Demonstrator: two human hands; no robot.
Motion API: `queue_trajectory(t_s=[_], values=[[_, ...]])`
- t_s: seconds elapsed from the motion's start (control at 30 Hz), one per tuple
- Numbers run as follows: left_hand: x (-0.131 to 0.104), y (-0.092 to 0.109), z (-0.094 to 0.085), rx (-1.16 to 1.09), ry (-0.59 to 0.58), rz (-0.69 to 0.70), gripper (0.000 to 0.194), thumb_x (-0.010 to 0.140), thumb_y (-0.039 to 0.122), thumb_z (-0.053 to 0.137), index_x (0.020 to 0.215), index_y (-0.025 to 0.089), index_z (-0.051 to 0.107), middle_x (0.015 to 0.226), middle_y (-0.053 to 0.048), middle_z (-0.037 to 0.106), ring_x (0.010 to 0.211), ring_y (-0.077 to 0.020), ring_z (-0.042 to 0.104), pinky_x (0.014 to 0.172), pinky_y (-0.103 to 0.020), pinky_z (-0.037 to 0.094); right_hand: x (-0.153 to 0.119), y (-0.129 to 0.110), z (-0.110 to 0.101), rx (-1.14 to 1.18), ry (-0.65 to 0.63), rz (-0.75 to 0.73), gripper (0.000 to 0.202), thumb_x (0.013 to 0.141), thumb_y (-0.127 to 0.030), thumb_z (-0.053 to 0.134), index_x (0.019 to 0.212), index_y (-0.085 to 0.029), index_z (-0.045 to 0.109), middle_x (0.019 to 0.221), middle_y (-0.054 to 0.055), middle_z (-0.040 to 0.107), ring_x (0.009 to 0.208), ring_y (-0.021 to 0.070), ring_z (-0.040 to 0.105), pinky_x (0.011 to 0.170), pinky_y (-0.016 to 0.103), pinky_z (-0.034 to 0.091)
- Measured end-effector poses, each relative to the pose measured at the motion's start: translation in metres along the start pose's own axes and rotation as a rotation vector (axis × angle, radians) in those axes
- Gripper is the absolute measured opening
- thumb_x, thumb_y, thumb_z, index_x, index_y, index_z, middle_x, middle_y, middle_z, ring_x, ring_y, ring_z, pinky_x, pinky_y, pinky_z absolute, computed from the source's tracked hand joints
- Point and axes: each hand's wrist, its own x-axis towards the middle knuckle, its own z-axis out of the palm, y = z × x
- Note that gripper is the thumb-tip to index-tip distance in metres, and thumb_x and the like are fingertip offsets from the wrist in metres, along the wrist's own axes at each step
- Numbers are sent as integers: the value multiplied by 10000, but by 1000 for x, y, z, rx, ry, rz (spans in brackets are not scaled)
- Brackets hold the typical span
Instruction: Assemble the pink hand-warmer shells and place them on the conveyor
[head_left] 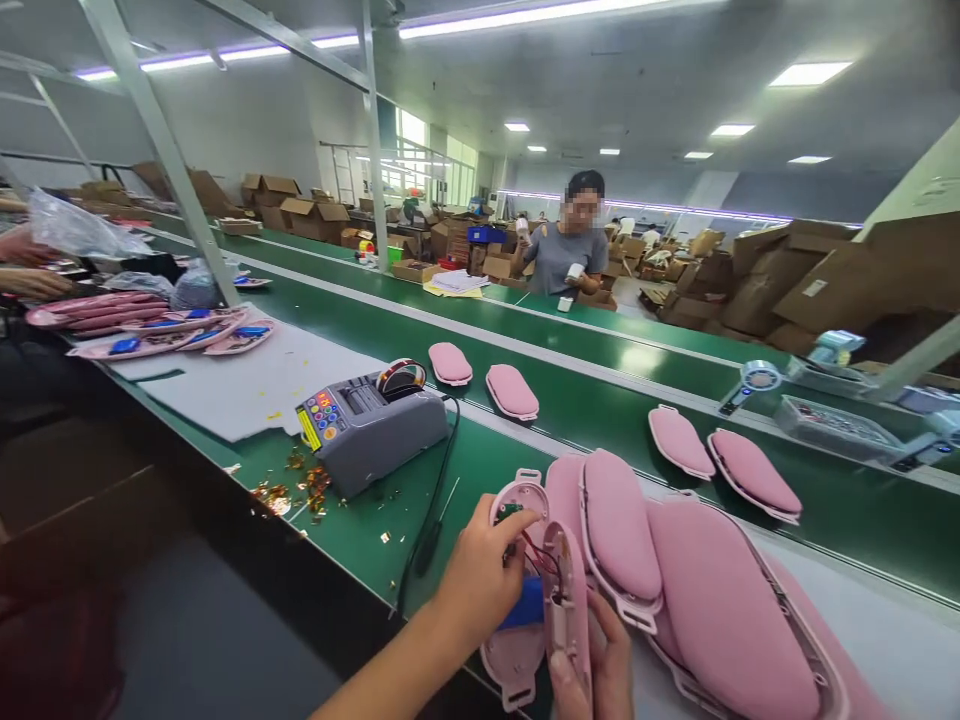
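An opened pink case [517, 655] is held over the near edge of the green bench, its two halves apart, with red and black wires, a small green board and a blue block between them. My left hand [484, 560] grips the half with the board, thumb and fingers closing near its upper end. In my right hand [596, 660] is the other half [566, 600], tilted upright and pinched along its lower part. Beside it on the right lie several padded pink pieces [619, 525], overlapping one another.
A grey tape dispenser [382, 430] stands left, with tape scraps and a screwdriver [439, 535] near it. More pink pieces [512, 390] lie on the green belt. Open cases [187, 335] and another person's hands are far left. Across the bench stands a person [570, 250].
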Motion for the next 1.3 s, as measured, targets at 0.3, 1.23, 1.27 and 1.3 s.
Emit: queue_trajectory(t_s=[0.3,1.23,1.27,1.3], values=[[0,25,-24,-141,-152,23,395,938,324,342,1092,217,690,1020,-84,537,969,-211,586,909,-368,477,-1,-35,2,71,44,167,590,875,-606,415,1324,-226,376,1308,136,557,1203,265,532,968,384,445],[-5,26,-7,152,-122,26,638,793,3,367,1361,285,443,1157,-99,507,935,-237,629,806,-392,532,12,-46,-4,97,-88,-5,442,920,-454,461,1317,-261,479,1380,47,492,1289,228,433,1047,390,373],[-6,26,-7,155,-116,40,621,808,14,352,1365,271,440,1156,-106,509,947,-239,626,809,-390,531,11,-46,-3,100,-95,-9,443,926,-449,454,1330,-267,465,1394,44,478,1289,222,433,1049,384,374],[-7,26,-6,158,-107,55,605,820,25,342,1369,260,439,1150,-110,513,938,-238,626,801,-386,532,11,-46,-2,92,-101,-15,445,931,-445,448,1341,-272,453,1410,41,462,1294,217,427,1057,381,367]])
